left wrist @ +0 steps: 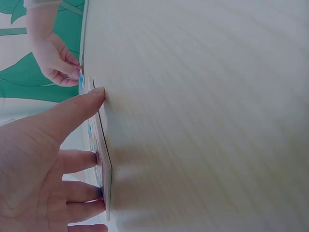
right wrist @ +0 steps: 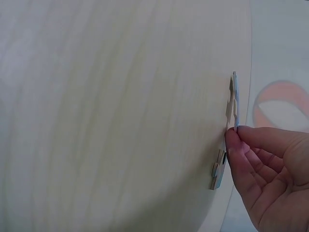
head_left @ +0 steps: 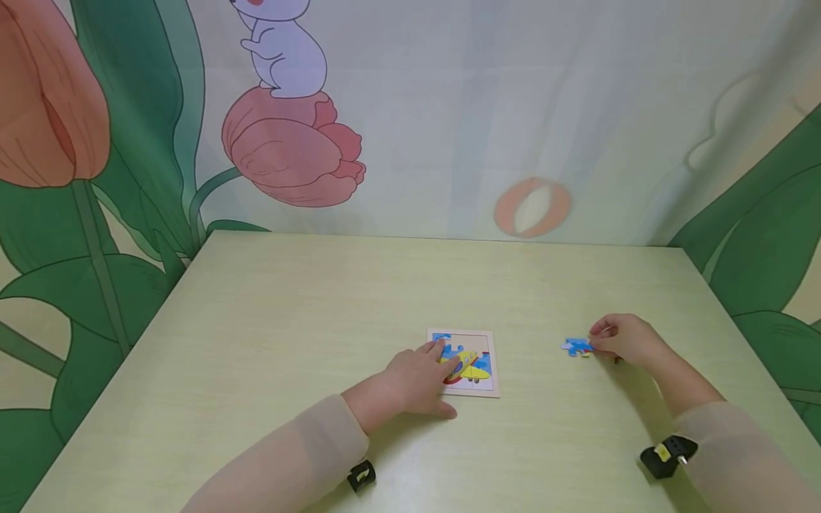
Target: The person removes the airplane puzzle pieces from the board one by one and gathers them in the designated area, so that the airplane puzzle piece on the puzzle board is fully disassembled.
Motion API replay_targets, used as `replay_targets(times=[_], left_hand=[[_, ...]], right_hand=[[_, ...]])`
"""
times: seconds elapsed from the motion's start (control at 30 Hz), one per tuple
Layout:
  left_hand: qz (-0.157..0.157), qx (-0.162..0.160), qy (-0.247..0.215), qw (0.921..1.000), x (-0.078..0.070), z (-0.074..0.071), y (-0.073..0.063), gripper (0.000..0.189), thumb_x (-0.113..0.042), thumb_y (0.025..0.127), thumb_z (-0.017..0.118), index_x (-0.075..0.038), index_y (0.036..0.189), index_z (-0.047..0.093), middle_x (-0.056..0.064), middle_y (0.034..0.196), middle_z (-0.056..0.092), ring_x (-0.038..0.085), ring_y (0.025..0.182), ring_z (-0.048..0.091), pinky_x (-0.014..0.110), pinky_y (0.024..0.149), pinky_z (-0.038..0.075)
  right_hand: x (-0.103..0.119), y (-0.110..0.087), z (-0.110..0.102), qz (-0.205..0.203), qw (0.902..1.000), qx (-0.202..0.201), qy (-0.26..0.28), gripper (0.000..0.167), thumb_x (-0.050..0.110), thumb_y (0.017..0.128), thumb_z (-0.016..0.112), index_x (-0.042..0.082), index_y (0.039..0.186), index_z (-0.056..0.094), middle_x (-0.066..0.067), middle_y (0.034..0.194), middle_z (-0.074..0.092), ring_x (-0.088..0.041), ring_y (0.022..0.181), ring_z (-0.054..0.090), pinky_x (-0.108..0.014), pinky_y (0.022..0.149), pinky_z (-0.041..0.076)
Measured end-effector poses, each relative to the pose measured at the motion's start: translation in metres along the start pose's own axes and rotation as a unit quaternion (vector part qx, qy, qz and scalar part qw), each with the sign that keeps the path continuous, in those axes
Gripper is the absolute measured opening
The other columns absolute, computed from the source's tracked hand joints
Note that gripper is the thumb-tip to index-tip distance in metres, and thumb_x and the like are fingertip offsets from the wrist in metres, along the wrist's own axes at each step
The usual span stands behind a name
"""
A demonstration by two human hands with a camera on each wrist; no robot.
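A square jigsaw board [head_left: 496, 370] with a yellow airplane picture lies on the table, partly filled with pieces. My left hand [head_left: 413, 381] rests on its left side with straight, spread fingers; the thumb [left wrist: 87, 104] reaches along the near edge in the left wrist view. To the right, my right hand [head_left: 631, 342] pinches a blue jigsaw piece [head_left: 577, 347] between thumb and fingertips. That piece [right wrist: 236, 101] is seen edge-on in the right wrist view. Beside the right fingertips lie further pieces [right wrist: 218, 170], mostly hidden under the hand in the head view.
The pale wooden table [head_left: 308, 313] reaches back to a curtain [head_left: 423, 142] printed with flowers and a white animal. Each wrist carries a small black camera [head_left: 667, 456] close above the tabletop.
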State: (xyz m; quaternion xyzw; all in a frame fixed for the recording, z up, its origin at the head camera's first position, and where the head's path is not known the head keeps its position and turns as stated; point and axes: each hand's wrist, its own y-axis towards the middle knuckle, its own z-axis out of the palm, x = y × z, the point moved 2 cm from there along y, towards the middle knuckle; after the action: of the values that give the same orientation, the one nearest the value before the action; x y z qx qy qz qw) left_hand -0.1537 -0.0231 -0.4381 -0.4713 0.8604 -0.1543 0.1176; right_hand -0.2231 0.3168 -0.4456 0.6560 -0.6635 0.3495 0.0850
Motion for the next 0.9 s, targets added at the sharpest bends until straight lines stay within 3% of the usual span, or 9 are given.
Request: replay_targets(times=[0.37,0.57,0.77,0.9], left_hand=[[0.004,-0.005,-0.001,1.0,-0.0004,0.0019,0.0022,0.084,-0.063,0.076,0.062,-0.024,0.146,0.034,0.01,0.152,0.024,0.026,0.138,0.024,0.044,0.101,0.036],[0.004,-0.007,-0.002,1.0,-0.0002,0.0026,0.0029,0.085,-0.063,0.076,0.062,-0.024,0.145,0.035,0.01,0.152,0.025,0.026,0.138,0.024,0.043,0.101,0.036],[0.002,-0.006,0.001,1.0,-0.0003,0.0016,0.0027,0.085,-0.063,0.076,0.062,-0.024,0.146,0.034,0.01,0.152,0.025,0.026,0.138,0.024,0.043,0.101,0.035],[0.002,-0.004,0.006,1.0,0.0011,0.0013,0.0018,0.085,-0.064,0.076,0.062,-0.024,0.145,0.035,0.01,0.151,0.026,0.026,0.137,0.025,0.043,0.102,0.035]], right_hand=[[-0.0008,-0.0007,-0.0012,0.006,1.0,-0.004,-0.005,0.029,0.013,0.087,0.064,-0.007,0.106,0.055,-0.011,0.086,0.059,-0.02,0.071,0.053,-0.03,0.062,0.047],[-0.0014,-0.0005,-0.0008,0.017,0.9998,-0.004,0.001,0.024,0.01,0.091,0.058,-0.006,0.108,0.054,-0.011,0.088,0.061,-0.02,0.073,0.054,-0.029,0.064,0.048],[-0.0013,-0.0015,-0.0006,0.012,0.999,0.0,0.044,0.029,0.014,0.096,0.051,-0.008,0.115,0.053,-0.018,0.104,0.063,-0.021,0.084,0.06,-0.029,0.072,0.051],[0.0054,-0.0006,0.0037,-0.017,0.9934,0.014,0.113,0.039,0.019,0.098,0.049,-0.011,0.122,0.049,-0.022,0.114,0.06,-0.021,0.096,0.063,-0.029,0.08,0.051]])
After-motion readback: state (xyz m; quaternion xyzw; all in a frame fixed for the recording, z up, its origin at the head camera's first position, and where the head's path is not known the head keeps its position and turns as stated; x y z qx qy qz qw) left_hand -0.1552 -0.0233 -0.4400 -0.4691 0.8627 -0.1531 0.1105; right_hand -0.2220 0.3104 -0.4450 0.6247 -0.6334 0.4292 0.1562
